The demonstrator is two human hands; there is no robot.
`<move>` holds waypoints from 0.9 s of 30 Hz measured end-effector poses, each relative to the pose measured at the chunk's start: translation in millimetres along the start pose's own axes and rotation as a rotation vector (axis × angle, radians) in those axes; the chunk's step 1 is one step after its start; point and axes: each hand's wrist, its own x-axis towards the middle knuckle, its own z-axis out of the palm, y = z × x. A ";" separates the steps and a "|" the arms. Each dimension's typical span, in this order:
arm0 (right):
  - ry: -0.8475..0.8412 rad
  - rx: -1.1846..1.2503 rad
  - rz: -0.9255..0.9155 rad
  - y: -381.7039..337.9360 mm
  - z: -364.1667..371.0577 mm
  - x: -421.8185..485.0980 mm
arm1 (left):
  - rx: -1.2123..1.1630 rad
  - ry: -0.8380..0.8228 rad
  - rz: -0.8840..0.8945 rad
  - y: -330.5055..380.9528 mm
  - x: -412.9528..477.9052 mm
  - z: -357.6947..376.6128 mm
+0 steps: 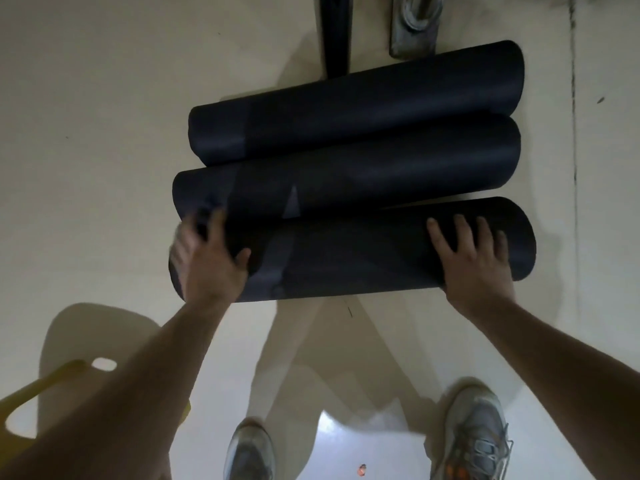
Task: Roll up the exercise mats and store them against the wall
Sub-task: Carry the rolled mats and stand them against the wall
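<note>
Three dark rolled exercise mats lie side by side on the pale floor. The far mat (363, 102) and the middle mat (363, 171) touch each other. The near mat (353, 258) lies against the middle one. My left hand (207, 258) grips the near mat's left end, thumb on top and fingers wrapped over the end; it is blurred. My right hand (474, 254) rests flat on the near mat's right part with spread, straight fingers.
A dark bar (334, 32) and a grey metal base (414, 26) stand beyond the far mat. A yellow plastic object (38, 396) sits at the lower left. My two grey shoes (251, 452) (474, 434) stand just behind the near mat.
</note>
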 end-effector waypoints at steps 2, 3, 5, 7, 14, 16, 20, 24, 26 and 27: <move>-0.005 0.057 0.127 -12.9 -1.3 -6.0 | -0.050 -0.212 0.341 37.1 7.3 -3.4; 0.001 0.144 0.268 -20.5 -0.9 -14.6 | -0.055 -0.381 0.385 58.6 10.1 -1.2; 0.029 0.471 0.647 -40.2 3.2 -33.7 | 0.100 -0.588 0.421 96.5 17.4 9.3; -0.137 0.981 0.902 -70.9 5.7 -41.5 | 0.253 -0.659 0.462 120.0 21.9 19.2; -0.007 2.130 0.945 -138.5 -3.0 -8.9 | 0.257 -0.727 0.359 134.7 26.1 26.6; 0.061 2.133 0.953 -134.8 5.7 -19.2 | 0.185 -0.815 0.339 135.0 23.2 29.4; 0.045 2.175 1.019 -135.0 32.1 -34.6 | 0.042 -0.942 0.239 129.2 18.0 45.7; 0.036 2.327 1.092 -151.2 47.5 -20.8 | -0.108 -0.997 0.120 121.8 23.4 59.9; 0.089 2.352 1.119 -154.3 49.4 -15.7 | -0.143 -1.050 0.074 121.2 29.6 62.8; 0.110 2.358 1.124 -154.4 47.3 -14.1 | -0.178 -1.079 0.041 120.3 32.4 65.0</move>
